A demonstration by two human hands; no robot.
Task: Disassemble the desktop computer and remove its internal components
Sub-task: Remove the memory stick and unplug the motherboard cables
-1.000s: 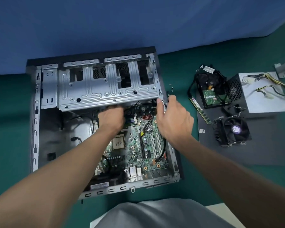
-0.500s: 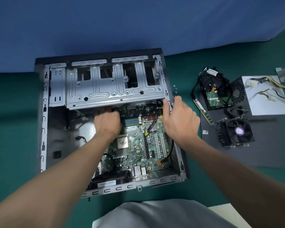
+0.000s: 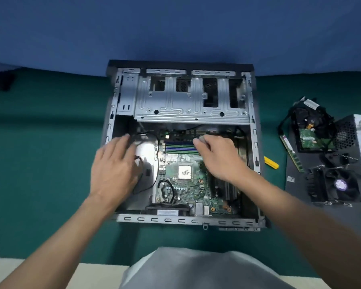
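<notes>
Desktop case [image 3: 181,221], tabletop [image 3: 40,142] centre, motherboard [image 3: 186,184] exposed, label [image 3: 168,212] unreadable, left hand [image 3: 113,170] grip slack, fingers spread, right hand [image 3: 219,157] grip curled at memory slots [image 3: 179,147], hold undeterminable

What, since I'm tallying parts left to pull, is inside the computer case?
Visible: the motherboard with its bare processor, blue memory slots, black cables and the drive cage. The right hand covers the board's right part; the left hand covers some case floor.
</notes>
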